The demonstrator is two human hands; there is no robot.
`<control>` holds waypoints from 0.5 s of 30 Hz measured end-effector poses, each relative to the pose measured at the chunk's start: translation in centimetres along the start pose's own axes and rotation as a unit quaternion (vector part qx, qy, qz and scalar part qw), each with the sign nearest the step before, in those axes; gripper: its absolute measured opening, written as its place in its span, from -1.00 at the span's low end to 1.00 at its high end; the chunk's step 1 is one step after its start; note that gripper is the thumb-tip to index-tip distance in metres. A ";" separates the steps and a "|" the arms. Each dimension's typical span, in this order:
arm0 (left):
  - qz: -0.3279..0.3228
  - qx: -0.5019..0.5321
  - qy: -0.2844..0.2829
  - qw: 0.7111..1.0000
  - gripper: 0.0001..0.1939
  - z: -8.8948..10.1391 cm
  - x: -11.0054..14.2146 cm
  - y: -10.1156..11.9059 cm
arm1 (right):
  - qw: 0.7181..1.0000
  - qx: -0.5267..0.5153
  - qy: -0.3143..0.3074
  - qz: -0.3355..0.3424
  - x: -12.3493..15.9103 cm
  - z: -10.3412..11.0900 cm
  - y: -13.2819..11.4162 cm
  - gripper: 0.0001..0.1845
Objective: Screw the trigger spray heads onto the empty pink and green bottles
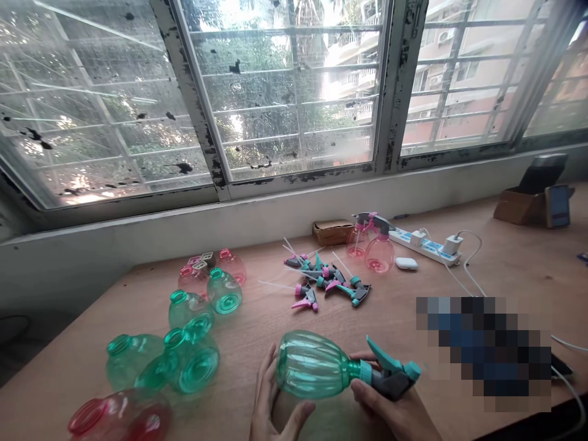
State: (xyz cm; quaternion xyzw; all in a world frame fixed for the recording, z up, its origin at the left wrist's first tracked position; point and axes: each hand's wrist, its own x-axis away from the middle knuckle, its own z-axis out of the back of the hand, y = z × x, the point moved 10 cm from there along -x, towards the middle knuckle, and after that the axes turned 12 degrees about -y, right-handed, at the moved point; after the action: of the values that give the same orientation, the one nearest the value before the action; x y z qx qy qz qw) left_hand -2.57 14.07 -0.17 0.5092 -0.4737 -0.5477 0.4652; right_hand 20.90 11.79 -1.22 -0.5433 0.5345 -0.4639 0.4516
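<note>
Green spray bottle point(315, 366) lies on its side in the lower centre of the frame, between the two hands, above the surface point(250, 327). Its long axis runs left to right, dipping slightly to the right: broad base leftward, neck and spray head point(388, 380) rightward. The right hand point(397, 413) is nearer the neck, fingers closed about the collar, thumb on the near side, others partly hidden behind. The left hand point(271, 410) cups the base end, fingers spread and thumb apart; whether they touch it, I cannot tell. Loose spray heads point(307, 296) lie beyond, mid-frame; open green bottles point(198, 367) stand out at left.
</note>
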 end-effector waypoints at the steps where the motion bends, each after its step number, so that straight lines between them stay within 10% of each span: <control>1: 0.002 0.003 0.002 1.000 -0.29 0.0 0.1 0.2 | 1.000 0.009 -0.001 -0.001 0.0 -0.1 -0.1 -0.50; 15: 0.005 0.013 -0.008 1.000 -0.29 -0.1 0.0 0.0 | 0.999 -0.038 0.000 0.002 -0.1 0.1 0.8 -0.45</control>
State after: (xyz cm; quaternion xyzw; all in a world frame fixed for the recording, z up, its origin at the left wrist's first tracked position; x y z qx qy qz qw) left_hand -2.47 14.06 -0.14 0.5083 -0.4868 -0.5432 0.4578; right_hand 20.85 11.91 -2.04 -0.5590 0.5526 -0.4426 0.4316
